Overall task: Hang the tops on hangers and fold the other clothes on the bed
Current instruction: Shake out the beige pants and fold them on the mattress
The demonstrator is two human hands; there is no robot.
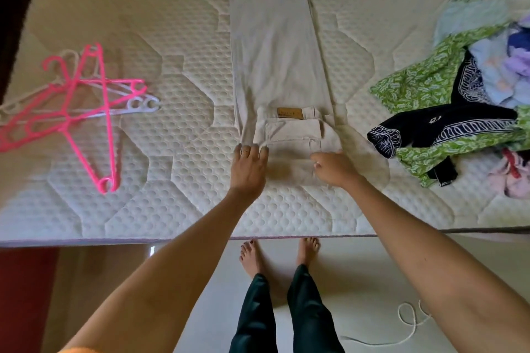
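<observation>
A pair of cream trousers lies lengthwise on the white quilted mattress, legs stacked and pointing away, with the waist and its brown leather patch doubled over near me. My left hand rests with straight fingers on the left side of the near fold. My right hand has its fingers curled at the right side of the fold, pinching the cloth. Pink and white hangers lie in a heap on the left of the bed.
A pile of unfolded clothes sits on the right of the mattress, with a green patterned piece and a dark blue printed piece on top. The mattress edge runs just in front of my bare feet. A white cord lies on the floor at right.
</observation>
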